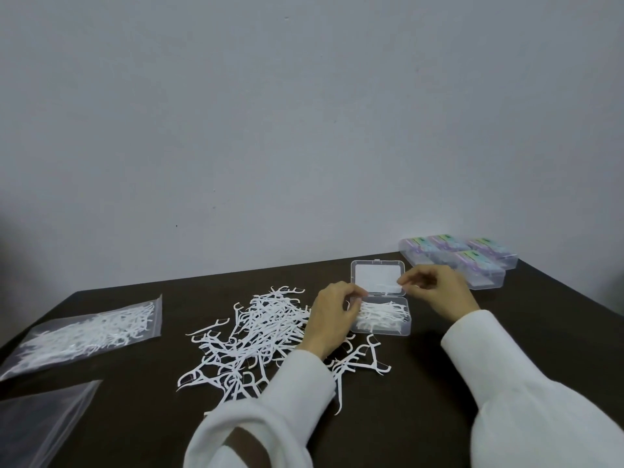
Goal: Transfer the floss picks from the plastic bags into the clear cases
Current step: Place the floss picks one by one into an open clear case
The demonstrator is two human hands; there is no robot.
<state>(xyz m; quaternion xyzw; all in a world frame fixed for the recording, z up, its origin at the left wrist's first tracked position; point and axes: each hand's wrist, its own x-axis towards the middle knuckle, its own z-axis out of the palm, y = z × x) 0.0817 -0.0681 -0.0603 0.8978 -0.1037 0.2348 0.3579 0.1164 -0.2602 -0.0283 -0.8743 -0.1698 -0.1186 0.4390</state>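
White picks (260,336) lie heaped loose on the table (439,383), just left of the open case (381,315), which I judge about half full. My left hand (329,319) curls at the case's left edge, fingertips on the picks inside; I cannot tell whether it grips any. My right hand (435,292) seems to pinch a single pick above the lid. I'd lay each pick flat, parallel with the rest, so the lid shuts. One bag (91,329) remains full.

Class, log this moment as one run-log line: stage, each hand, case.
stage: filling | left hand: at open case edge | right hand: pinching floss pick over case | loose picks: on table
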